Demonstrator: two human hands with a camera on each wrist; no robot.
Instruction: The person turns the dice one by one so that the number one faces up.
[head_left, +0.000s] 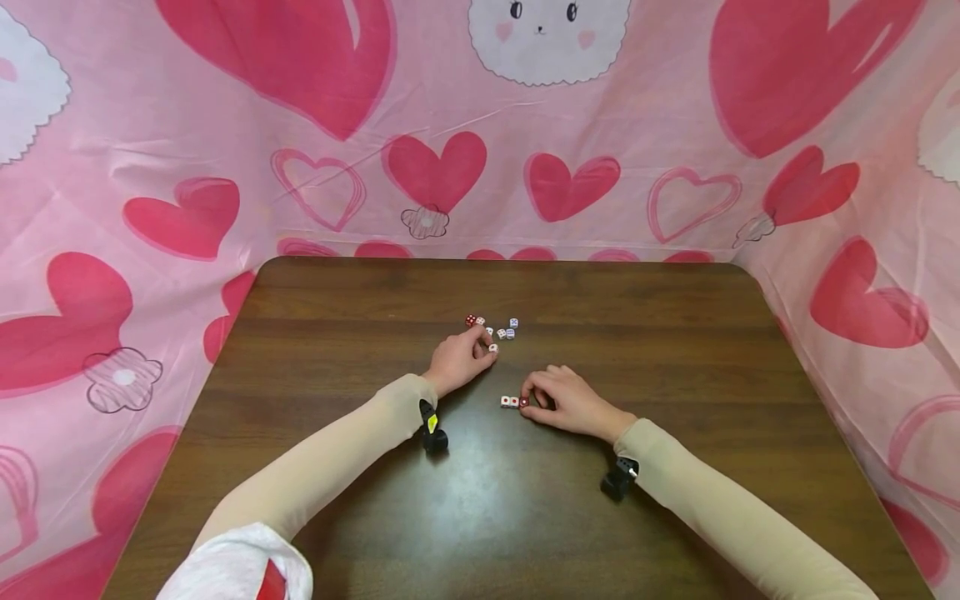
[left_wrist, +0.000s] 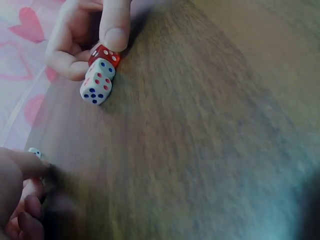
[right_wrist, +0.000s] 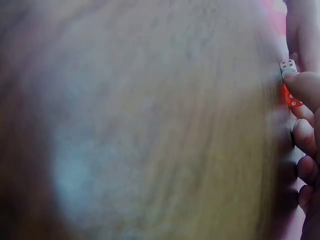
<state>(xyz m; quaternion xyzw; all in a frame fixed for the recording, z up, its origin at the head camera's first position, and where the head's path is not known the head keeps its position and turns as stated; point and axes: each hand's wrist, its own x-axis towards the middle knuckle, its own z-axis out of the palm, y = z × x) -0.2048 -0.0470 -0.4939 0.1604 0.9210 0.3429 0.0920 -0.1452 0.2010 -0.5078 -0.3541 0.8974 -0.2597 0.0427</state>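
At left, a beige sleeve (head_left: 322, 471) reaches over the brown counter (head_left: 675, 333). The left hand (head_left: 459, 362) has its grip together on a white die (head_left: 492, 348), which is pinched between finger and thumb. Just beyond these fingers lie the loose dice: a loose red die (head_left: 470, 320) furthest to the left, a red-dotted die (head_left: 480, 321) beside it, and blue-dotted dice (head_left: 513, 322) at the right; another is partly hidden by the hand.

More to the right, and nearer to the person, the row of dice (head_left: 514, 402) is on the counter: two white ones, then a red end die (head_left: 524, 402). Its long axis goes left to right, nearly parallel with the far edge. The white end points to the left, the red end toward the right hand (head_left: 568, 403), whose grip is clamped on the red end die. In the left wrist view the row runs slantwise, its white end showing five blue dots.
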